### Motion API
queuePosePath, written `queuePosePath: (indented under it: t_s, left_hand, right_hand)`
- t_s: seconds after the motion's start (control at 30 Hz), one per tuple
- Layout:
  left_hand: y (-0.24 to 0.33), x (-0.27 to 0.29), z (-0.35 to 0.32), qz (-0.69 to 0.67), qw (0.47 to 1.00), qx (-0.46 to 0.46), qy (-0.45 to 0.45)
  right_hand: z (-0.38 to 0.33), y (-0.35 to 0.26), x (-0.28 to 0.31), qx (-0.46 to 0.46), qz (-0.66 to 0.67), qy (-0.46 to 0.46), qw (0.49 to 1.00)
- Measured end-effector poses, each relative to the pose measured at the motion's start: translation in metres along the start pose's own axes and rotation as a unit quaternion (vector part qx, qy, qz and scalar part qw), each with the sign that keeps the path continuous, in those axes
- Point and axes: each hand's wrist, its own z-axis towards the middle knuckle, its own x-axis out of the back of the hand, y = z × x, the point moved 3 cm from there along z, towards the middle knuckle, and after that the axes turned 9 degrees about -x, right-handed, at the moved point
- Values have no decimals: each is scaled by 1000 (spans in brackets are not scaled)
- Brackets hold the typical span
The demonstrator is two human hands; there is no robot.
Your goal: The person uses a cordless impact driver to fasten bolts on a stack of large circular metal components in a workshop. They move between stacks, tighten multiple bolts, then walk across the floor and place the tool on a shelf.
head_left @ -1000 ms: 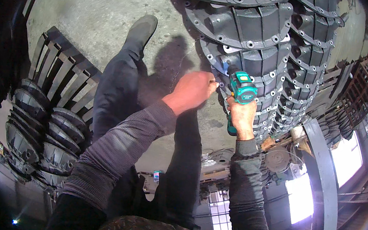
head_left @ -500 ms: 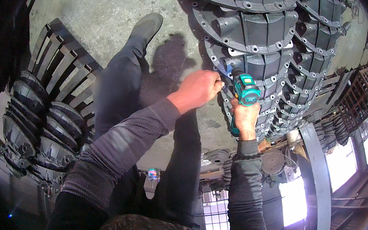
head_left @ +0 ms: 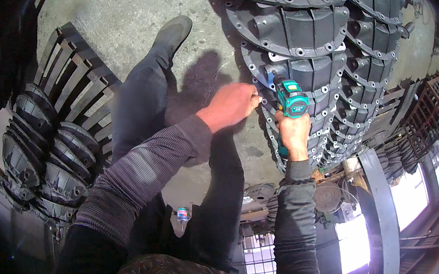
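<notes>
My right hand is wrapped around the grip of a teal and black cordless drill. The drill's front end points away from me, at a blue-tinted spot inside a dark cast-metal housing in the nearer stack. Whether the tip touches the metal cannot be made out. Just left of the drill, my left hand is closed, thumb and fingertips pressed together by the housing's bolt-holed rim. Anything between those fingertips is hidden or too small to name.
A second stack of similar housings stands to the right. On the left, more castings lie by a slatted metal rack. A rusty metal crate is at the far right. A bottle shows near my legs.
The drill and my right hand have shifted slightly away from me and to the left. My left hand stays closed, nearly in the same place.
</notes>
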Motion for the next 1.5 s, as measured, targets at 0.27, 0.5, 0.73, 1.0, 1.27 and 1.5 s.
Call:
queuePosePath:
  t_s: [0.27, 0.5, 0.73, 1.0, 1.27, 1.5]
  left_hand:
    - [-19, 13, -18, 21, 997, 68, -29]
    - [-23, 46, -15, -15, 998, 57, 25]
    - [-7, 80, 0, -62, 995, 37, 74]
    - [-5, 92, 15, -53, 996, 56, 33]
    - [-10, 100, 23, -60, 996, 64, 23]
    - [-6, 117, 29, -54, 996, 66, 24]
  right_hand:
    - [-4, 5, 19, 58, 64, -65, 994]
    - [-7, -3, 26, 73, 35, -80, 993]
    - [-17, -10, 34, 53, 48, -94, 993]
    - [-20, -77, 45, 37, 271, -127, 953]
    - [-11, -130, 28, 5, 267, -98, 959]
    - [-4, -145, 35, -6, 193, -131, 972]
